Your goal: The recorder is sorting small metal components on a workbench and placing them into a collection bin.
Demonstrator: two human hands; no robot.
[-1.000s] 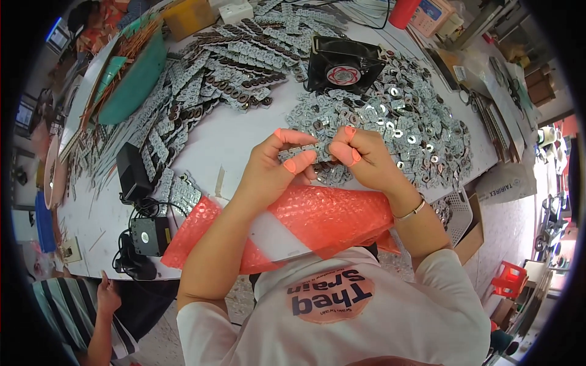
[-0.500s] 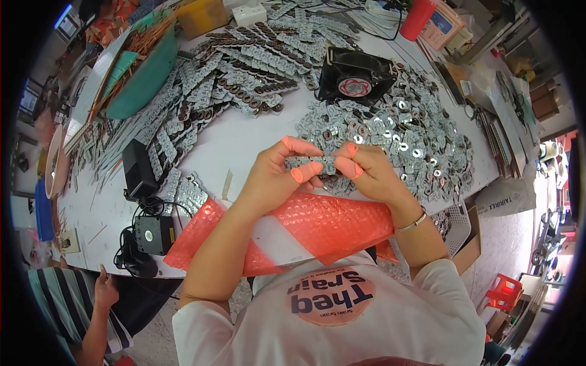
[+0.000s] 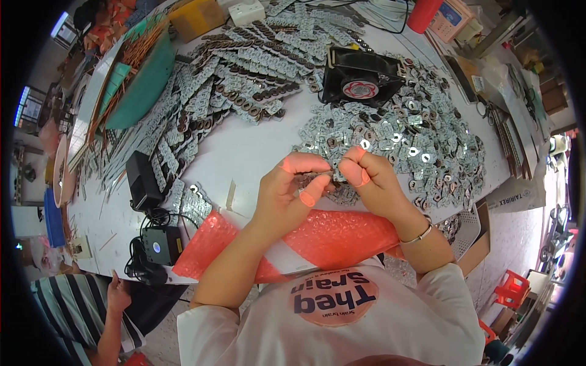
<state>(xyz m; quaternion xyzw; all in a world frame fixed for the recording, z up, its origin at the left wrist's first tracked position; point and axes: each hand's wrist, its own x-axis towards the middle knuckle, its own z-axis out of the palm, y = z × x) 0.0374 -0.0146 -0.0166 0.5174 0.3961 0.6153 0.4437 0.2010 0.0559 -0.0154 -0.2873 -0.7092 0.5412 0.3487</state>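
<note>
Both my hands are close together over the near edge of a pile of small silvery metal pieces, with orange finger covers on thumbs and index fingers. My left hand is closed round a short strip of joined metal pieces, mostly hidden by the fingers. My right hand pinches thumb and index finger together beside the strip's end. Whatever lies between those fingertips is too small to make out. Below the hands, a sheet of red bubble wrap lies along the table edge.
A black fan stands at the pile's far side. Long strips of metal pieces are heaped at the back left, near a green basin. Black power adapters with cables sit at left. Another person's hand is at lower left.
The strip, held level between both hands before, is now tilted and mostly inside my left hand. My hands have drawn slightly apart. The whole view has shifted a little.
</note>
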